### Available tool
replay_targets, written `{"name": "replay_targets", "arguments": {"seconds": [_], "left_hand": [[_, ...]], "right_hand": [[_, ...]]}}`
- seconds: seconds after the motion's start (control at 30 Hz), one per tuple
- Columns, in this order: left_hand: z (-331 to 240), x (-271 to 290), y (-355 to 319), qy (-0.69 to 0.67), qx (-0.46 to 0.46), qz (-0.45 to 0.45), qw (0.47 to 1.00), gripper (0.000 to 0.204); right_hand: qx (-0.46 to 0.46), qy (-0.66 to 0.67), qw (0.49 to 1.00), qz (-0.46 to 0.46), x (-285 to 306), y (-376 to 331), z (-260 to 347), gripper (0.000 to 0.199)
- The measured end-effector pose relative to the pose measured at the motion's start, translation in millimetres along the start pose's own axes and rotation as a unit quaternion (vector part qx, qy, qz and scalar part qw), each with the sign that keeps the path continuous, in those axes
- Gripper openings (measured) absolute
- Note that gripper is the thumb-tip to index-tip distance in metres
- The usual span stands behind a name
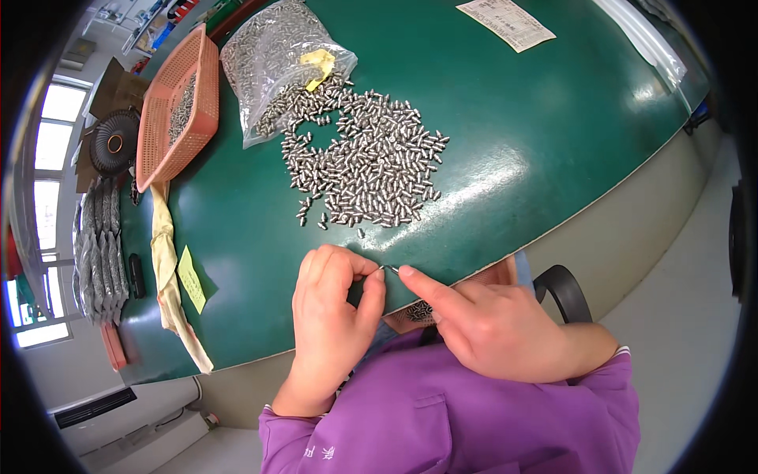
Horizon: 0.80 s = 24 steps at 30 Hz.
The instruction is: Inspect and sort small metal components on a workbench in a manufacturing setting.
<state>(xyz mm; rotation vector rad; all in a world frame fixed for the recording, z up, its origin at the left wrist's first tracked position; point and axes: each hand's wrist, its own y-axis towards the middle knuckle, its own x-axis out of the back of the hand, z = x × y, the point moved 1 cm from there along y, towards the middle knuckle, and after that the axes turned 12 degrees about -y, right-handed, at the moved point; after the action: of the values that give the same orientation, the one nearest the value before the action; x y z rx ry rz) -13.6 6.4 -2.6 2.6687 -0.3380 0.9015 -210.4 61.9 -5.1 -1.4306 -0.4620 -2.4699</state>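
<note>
Delicately, the left hand [328,304] pinches a metal piece [392,269]; the right hand [505,328] extends its forefinger, grip unclear.

- Small part [392,269], left hand [332,304] fingertips, near edge of the tabletop [553,118]: too small for me to identify; ends covered.
- Right hand [505,328]: curled fingers partly hidden from me behind the hand.
- Dark patterned item [419,311], below the near edge: mostly covered; type undetermined.
- Plastic bag [260,47], far edge: top cut off by my picture.
- Paper sheet [505,22], far edge: print too small to read.
- Clear plastic sheeting [643,39], far right corner: upper end cut off.
- Basket [207,99], left edge: wall hides some contents.
</note>
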Motion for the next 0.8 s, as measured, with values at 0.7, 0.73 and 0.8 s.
{"name": "replay_targets", "arguments": {"seconds": [0.7, 0.73, 0.8], "left_hand": [[-7.0, 21.3, -5.1, -0.083, -0.029, 0.109, 0.990, 0.018], [-3.5, 23.1, -4.7, -0.083, -0.043, 0.092, 0.991, 0.018], [9.7, 21.4, 0.0, 0.031, -0.044, -0.045, 0.998, 0.017]], "right_hand": [[-0.001, 0.023, 1.000, 0.011, 6.0, -1.5, -4.8, 0.061], [-0.003, 0.037, 0.999, 0.009, 8.6, -2.9, -5.3, 0.061], [-0.005, 0.049, 0.999, 0.006, 10.5, -3.5, -6.4, 0.062]]}}
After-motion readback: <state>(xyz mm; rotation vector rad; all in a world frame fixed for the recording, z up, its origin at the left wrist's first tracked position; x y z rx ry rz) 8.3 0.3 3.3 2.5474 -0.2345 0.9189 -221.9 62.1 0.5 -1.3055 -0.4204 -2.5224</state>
